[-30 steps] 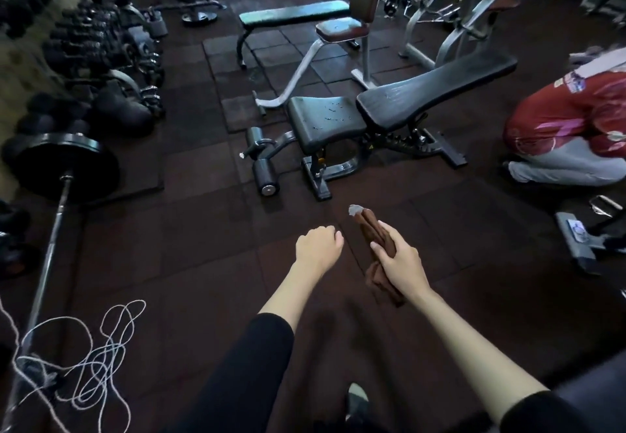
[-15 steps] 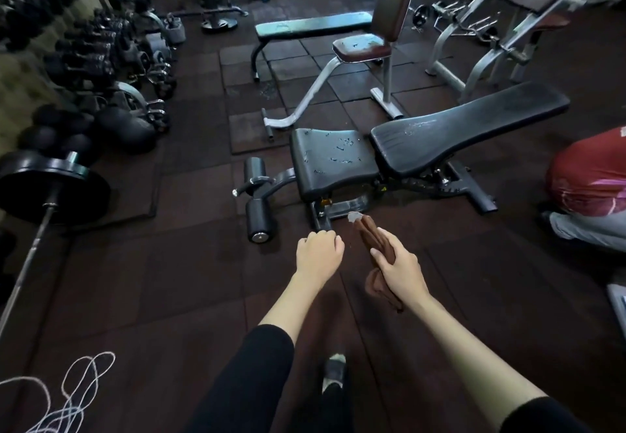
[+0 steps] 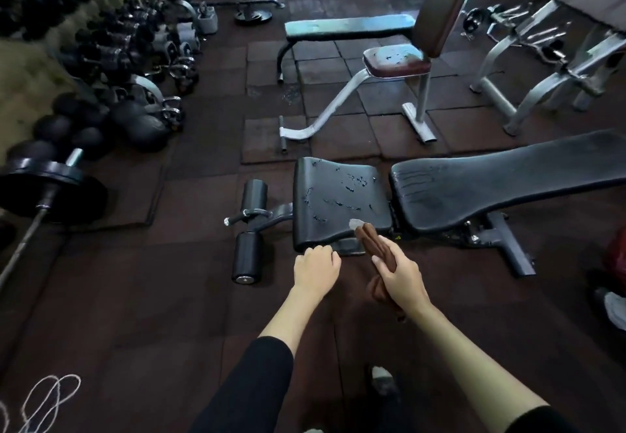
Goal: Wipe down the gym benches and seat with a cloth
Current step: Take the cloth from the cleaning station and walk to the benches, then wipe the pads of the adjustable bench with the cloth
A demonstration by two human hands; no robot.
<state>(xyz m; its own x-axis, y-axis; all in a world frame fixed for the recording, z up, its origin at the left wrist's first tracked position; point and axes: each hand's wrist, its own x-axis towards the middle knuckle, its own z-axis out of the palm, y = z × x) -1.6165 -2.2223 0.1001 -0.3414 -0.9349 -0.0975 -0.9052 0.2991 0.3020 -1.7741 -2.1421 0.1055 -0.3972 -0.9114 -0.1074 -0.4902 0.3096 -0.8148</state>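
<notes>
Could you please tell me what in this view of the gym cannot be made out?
- Head view: the cloth is partly hidden by the right hand gripping it.
- Head view: the backrest of the black bench runs off the right edge.
- Head view: the dumbbells are dark and blurred; their markings are unreadable.
- Head view: a red garment is nearly all cut off by the right edge.

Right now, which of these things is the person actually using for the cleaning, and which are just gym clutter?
For the job:
- brown cloth, gripped in the right hand
- black bench seat, with wet drops
- its long backrest
- maroon seat, also wet
- flat bench

Just lying about:
- dumbbells
- barbell
- white cord on the floor
</notes>
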